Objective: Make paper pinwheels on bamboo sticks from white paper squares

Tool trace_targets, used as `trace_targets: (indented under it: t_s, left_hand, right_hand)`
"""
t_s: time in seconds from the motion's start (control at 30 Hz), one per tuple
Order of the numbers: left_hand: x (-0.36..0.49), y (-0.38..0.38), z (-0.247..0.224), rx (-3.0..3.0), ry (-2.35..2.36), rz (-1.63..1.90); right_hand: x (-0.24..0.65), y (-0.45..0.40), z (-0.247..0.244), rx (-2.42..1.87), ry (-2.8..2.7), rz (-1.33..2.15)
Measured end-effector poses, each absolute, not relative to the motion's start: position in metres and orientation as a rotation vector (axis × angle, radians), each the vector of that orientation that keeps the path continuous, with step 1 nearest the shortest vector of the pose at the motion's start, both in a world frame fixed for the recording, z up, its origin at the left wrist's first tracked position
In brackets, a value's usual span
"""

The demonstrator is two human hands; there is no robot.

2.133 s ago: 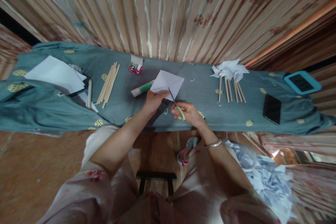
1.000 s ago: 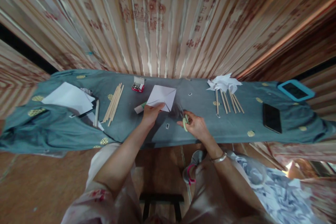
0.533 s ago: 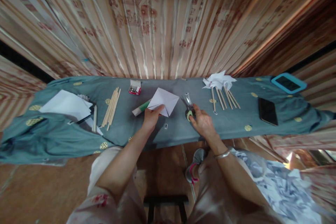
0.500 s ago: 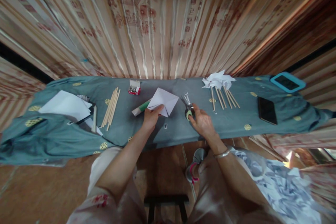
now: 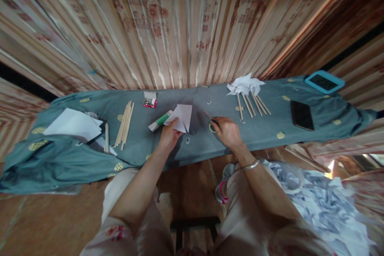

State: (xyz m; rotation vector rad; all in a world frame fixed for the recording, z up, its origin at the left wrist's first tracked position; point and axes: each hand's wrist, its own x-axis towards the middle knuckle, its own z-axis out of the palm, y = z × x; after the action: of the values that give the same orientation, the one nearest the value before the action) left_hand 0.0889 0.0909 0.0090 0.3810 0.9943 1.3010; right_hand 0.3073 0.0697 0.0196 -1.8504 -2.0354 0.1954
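Between the fingers of my left hand point(image 5: 170, 135) is a square of white paper point(image 5: 183, 114), with slits cut into it from its edges. My right hand point(image 5: 228, 131) is closed on a pair of scissors point(image 5: 211, 121); the blades point up and left towards the paper, apart from it. Part of the scissors' handle is hidden by my fingers. Just left of the paper lies a green and white tube point(image 5: 159, 121) on the cloth.
On the cloth-covered table point(image 5: 198, 150) are wooden sticks point(image 5: 124, 124), an opened small red box point(image 5: 150, 100), white paper sheets point(image 5: 73, 123), paper pinwheels point(image 5: 246, 86) on sticks, a black phone point(image 5: 302, 115) and a blue-framed device point(image 5: 324, 82). A bag of white paper pieces point(image 5: 327, 204) stands lower right.
My left hand has turned and tilted the paper. The scissors have been lifted and turned in my right hand, their blades now towards the paper.
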Motion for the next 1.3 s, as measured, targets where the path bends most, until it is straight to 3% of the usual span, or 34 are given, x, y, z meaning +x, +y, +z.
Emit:
trace_targets:
  t_s: [0.23, 0.4, 0.93, 1.3]
  left_hand:
    - [0.094, 0.083, 0.004, 0.546, 1.062, 1.313]
    - [0.097, 0.079, 0.001, 0.647, 1.127, 1.327]
    - [0.076, 0.084, 0.004, 0.593, 1.076, 1.380]
    - [0.038, 0.093, -0.006, 1.582, 1.490, 1.376]
  right_hand:
    - [0.278, 0.071, 0.016, -1.339, -1.447, 1.034]
    - [0.260, 0.081, 0.010, -1.248, -1.205, 1.251]
    - [0.245, 0.101, -0.008, -1.310, -1.173, 1.229]
    - [0.260, 0.103, -0.011, -1.567, -1.564, 0.870]
